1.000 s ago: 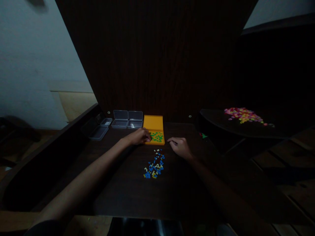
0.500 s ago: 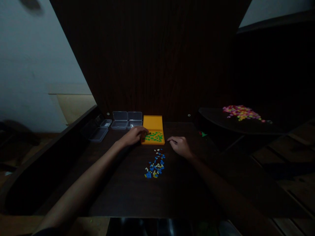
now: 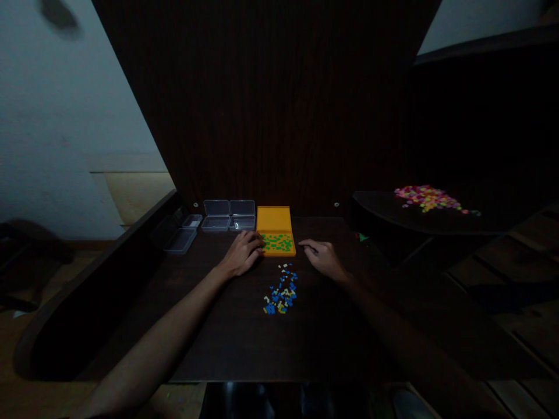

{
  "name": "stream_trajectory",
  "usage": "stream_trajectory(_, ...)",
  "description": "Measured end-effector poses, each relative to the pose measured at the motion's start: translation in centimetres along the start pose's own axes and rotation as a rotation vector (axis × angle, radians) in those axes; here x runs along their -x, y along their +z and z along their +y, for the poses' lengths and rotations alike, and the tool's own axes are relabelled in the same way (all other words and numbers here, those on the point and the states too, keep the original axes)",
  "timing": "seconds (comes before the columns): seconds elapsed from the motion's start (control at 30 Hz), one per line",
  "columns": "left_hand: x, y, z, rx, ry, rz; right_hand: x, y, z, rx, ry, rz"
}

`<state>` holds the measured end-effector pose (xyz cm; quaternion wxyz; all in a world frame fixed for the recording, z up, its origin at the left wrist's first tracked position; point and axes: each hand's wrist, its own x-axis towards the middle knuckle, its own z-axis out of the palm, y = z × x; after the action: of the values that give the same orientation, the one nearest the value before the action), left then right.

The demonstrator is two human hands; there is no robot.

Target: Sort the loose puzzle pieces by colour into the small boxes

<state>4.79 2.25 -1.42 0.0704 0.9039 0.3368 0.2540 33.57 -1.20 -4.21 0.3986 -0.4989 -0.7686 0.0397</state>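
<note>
An orange box [image 3: 273, 219] stands with its lid raised, and small green building bricks [image 3: 278, 242] are spread over its base. At the box's left edge is my left hand [image 3: 242, 254], fingers apart and fingertips at the rim; nothing shows in its grip. To the right of the box, a small gap away, my right hand [image 3: 324, 259] rests on the table, index finger stretched out and the others loosely bent. No held thing is visible there. In front of the box, between my forearms, lies a loose pile of tiny blue, white and yellow bricks [image 3: 282, 295].
Open clear plastic cases [image 3: 229, 215] stand against the back panel, and another clear case [image 3: 180, 240] lies farther left. Colourful beads [image 3: 428, 198] are heaped on the right-hand shelf [image 3: 379, 212]. A small green and red piece [image 3: 361, 237] sits below that shelf.
My left hand has drawn back from over the box's left side to its edge, and its fingers have spread. The right hand stays nearly where it was. The view has shifted slightly.
</note>
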Motion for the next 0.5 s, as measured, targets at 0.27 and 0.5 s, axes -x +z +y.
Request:
stream_trajectory(0.27,-0.5,0.9,0.0,-0.033,0.024,0.008,-0.6,-0.9,-2.5,0.251,-0.02,-0.277)
stream_trajectory(0.5,-0.7,1.1,0.0,-0.068,0.037,-0.028,-1.2,-1.0,-3.2,0.411,0.022,-0.52)
